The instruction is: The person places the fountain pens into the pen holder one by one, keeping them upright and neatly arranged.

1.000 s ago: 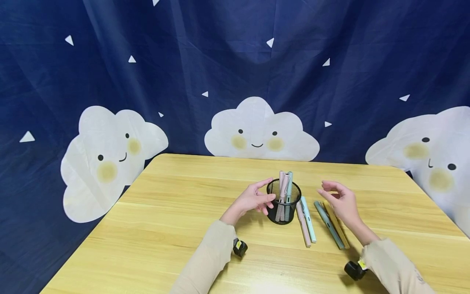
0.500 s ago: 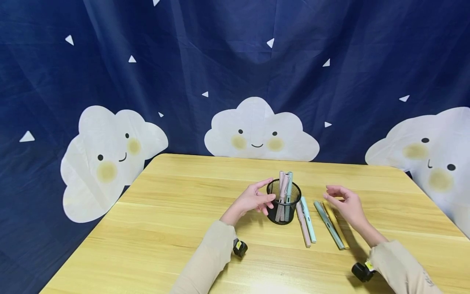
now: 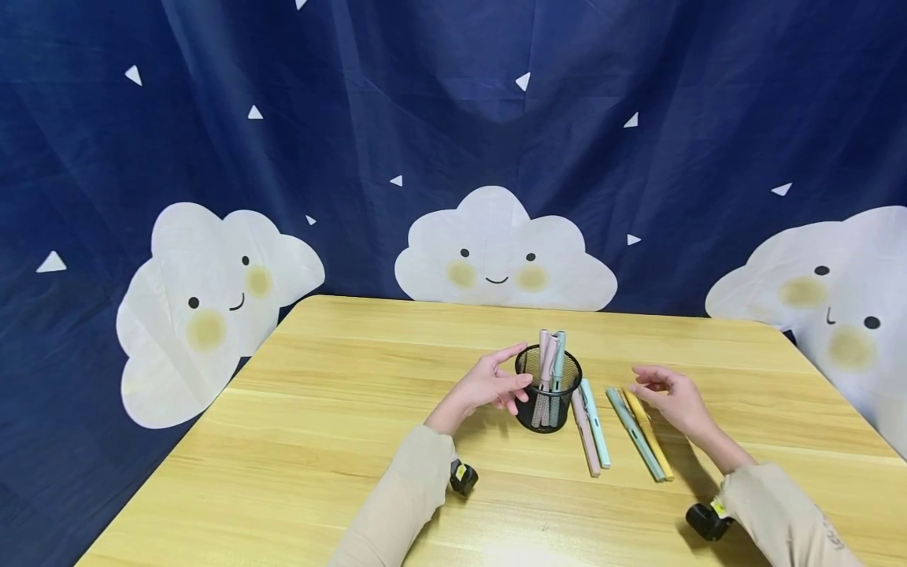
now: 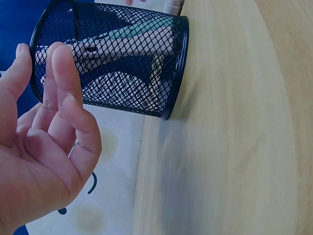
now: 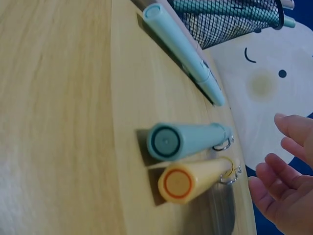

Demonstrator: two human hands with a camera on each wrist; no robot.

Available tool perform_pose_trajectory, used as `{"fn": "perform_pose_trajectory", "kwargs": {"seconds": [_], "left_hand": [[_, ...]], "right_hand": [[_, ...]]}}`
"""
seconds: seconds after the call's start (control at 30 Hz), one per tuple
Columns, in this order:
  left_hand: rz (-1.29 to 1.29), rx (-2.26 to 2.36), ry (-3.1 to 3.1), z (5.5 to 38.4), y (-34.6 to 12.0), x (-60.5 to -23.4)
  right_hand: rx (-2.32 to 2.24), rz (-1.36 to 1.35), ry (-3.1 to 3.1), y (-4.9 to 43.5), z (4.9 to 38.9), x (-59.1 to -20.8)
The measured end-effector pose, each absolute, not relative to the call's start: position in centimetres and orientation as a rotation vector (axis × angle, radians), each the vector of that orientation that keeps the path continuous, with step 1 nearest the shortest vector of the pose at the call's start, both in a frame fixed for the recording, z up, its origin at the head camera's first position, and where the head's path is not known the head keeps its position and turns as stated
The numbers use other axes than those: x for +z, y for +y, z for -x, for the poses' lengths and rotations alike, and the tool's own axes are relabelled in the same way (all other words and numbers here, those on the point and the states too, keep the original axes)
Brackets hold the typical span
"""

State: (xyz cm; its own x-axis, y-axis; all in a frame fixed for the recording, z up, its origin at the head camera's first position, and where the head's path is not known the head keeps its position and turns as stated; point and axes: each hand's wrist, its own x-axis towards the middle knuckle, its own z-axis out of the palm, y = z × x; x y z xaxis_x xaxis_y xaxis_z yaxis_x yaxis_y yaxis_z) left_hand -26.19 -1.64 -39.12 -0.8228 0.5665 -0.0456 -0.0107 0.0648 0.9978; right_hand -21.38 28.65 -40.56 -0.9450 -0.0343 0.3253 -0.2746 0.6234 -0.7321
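1. Now, the left hand (image 3: 494, 383) curves round the near-left side of a round black wire-mesh cup (image 3: 540, 413), its thumb at the near rim and its index finger reaching toward the far side, holding it in a loose grip.
2. The right hand (image 3: 673, 398) holds nothing; its fingers are relaxed and softly bent, with thumb and fingertips apart in the right wrist view. It hovers near the upper end of a slim yellow pen (image 3: 648, 435), not touching it.
3. The mesh cup stands upright on the table, between the left hand and the loose pens. Inside it, two pale pink pens (image 3: 546, 364) and a muted green pen (image 3: 558, 364) stand leaning together.
4. Just to the right of the cup, a pale pink pen (image 3: 586, 439) and a light aqua pen (image 3: 597, 427) lie side by side.
5. Further right, a grey-green pen (image 3: 635, 435) lies just beside the yellow one, the two closest at their near ends.
6. Beige sleeves (image 3: 404, 496) cover both forearms, and a small black camera (image 3: 464, 477) sits at each wrist.
7. Beneath everything is a pale wood-grain table (image 3: 319, 409); behind it hangs a dark blue curtain (image 3: 439, 118) printed with smiling white clouds (image 3: 505, 268) and little white triangles.
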Motion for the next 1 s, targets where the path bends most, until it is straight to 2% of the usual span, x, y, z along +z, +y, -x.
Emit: {"fn": "perform_pose_trajectory", "kwargs": {"seconds": [0.6, 1.0], "left_hand": [[-0.542, 1.795, 1.943, 26.1, -1.6, -39.0], [-0.551, 1.789, 1.945, 26.1, -1.7, -38.9]], "right_hand": [[1.395, -0.259, -2.788, 29.8, 21.9, -41.1], [1.524, -0.306, -2.977, 30.3, 22.3, -40.1]]}}
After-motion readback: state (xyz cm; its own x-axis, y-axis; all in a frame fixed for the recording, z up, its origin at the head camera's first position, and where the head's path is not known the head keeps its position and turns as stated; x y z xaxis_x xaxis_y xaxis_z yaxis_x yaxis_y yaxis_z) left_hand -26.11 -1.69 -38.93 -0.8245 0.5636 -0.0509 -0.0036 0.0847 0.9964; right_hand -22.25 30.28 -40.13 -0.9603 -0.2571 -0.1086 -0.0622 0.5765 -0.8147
